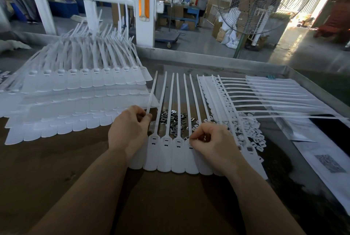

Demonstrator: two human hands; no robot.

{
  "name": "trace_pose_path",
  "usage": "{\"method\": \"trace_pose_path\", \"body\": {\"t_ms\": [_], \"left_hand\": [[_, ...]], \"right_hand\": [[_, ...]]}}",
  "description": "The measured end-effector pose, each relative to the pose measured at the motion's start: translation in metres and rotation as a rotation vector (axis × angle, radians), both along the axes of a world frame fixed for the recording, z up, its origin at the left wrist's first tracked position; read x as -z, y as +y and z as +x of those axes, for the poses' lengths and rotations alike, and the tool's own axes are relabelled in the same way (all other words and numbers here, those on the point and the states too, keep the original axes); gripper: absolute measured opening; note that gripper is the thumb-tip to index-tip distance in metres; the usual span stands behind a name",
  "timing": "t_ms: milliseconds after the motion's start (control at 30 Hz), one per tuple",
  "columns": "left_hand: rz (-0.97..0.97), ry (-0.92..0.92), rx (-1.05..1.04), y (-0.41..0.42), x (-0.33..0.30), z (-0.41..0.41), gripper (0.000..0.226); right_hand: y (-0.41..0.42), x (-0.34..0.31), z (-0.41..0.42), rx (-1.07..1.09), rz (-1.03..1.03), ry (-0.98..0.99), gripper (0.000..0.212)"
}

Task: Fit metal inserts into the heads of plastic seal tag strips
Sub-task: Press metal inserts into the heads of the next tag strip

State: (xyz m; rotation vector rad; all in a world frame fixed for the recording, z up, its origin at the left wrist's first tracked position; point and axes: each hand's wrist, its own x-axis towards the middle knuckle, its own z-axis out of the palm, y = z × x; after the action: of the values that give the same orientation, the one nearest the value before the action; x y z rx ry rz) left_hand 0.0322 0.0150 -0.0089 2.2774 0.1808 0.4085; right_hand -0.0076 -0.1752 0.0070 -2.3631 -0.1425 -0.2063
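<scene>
While strips [171, 151] point tails away, left hand [128, 130] pinches one — right hand [212, 140] pinches another's head.

L hand [128, 130] fingers curled, pinching, R hand [212, 142] curled, fingertips pinched, both forearms extended fwd

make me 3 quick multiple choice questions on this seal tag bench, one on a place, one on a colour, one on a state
1. Where does the pile of metal inserts lie?
A. under the tails of the strip being worked
B. on the stacked strips
C. on the floor

2. What colour are the seal tag strips?
A. blue
B. white
C. orange

3. What is the left hand doing?
A. lying flat and open
B. pinching a strip tail
C. holding a fan

Answers:
1 A, the inserts show between the tails, beyond both hands.
2 B, every strip is white.
3 B, its thumb and fingers close on the leftmost tail, while the right hand pinches at a strip head.
</scene>
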Motion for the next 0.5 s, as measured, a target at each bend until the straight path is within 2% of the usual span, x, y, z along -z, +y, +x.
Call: {"method": "trace_pose_path", "body": {"t_ms": [500], "left_hand": [[-0.005,0.003,0.015,0.001,-0.001,0.0,0.017]], "right_hand": [[0.007,-0.013,0.008,0.091,0.165,0.226,0.02]]}}
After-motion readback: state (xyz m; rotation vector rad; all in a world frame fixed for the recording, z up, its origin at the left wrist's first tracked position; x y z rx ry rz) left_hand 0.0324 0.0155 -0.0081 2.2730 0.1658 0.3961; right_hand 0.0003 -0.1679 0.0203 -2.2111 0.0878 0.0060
